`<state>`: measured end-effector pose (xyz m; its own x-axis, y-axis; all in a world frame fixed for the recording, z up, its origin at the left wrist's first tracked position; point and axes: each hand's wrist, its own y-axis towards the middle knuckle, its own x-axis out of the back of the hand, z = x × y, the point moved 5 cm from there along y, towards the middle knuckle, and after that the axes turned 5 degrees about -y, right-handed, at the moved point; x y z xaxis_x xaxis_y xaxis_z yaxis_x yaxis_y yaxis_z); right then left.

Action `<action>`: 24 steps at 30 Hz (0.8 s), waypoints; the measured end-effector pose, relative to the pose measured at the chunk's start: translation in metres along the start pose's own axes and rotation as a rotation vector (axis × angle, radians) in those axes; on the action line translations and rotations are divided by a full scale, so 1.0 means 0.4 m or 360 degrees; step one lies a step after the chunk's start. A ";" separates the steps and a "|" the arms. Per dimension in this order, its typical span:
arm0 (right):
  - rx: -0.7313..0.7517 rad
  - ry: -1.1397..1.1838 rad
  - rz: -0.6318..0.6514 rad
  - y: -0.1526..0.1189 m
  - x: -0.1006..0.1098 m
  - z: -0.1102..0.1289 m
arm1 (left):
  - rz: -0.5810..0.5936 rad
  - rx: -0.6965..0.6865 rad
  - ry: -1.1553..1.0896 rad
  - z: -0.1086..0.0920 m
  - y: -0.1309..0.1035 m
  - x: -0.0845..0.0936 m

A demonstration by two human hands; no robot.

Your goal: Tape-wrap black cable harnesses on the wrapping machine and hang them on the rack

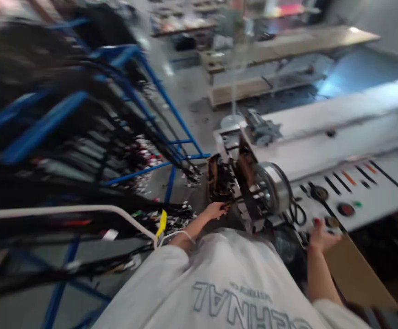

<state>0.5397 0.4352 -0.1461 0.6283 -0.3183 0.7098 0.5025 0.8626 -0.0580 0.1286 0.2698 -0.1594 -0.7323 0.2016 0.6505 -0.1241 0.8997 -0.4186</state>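
Just below centre, the left hand (216,210) meets a dark cable (237,200) beside the machine (249,167); blur hides whether its grip pinches. Lower right, the right hand (321,238) spreads near the white table (384,196).

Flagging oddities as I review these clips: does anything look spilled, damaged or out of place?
Nothing clearly stands out, though blur hides detail. The left hand is at the machine, the right hand by the white worktop; black cable bundles drape over the blue rack.
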 end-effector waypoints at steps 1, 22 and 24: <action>-0.0131 -0.0028 -0.0124 -0.015 0.026 -0.031 | 0.0053 -0.0032 0.0024 0.023 -0.010 -0.012; -0.0286 -0.0139 -0.0141 0.008 -0.012 -0.081 | 0.0041 -0.0072 -0.1219 0.011 -0.085 -0.042; -0.0311 -0.0165 -0.0119 0.011 -0.010 -0.079 | 0.0073 -0.0064 -0.1323 -0.001 -0.069 -0.047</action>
<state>0.5581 0.4278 -0.1714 0.5254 -0.3279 0.7851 0.6573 0.7423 -0.1299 0.1462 0.2414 -0.1598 -0.9937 -0.0992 -0.0530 -0.0699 0.9138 -0.4000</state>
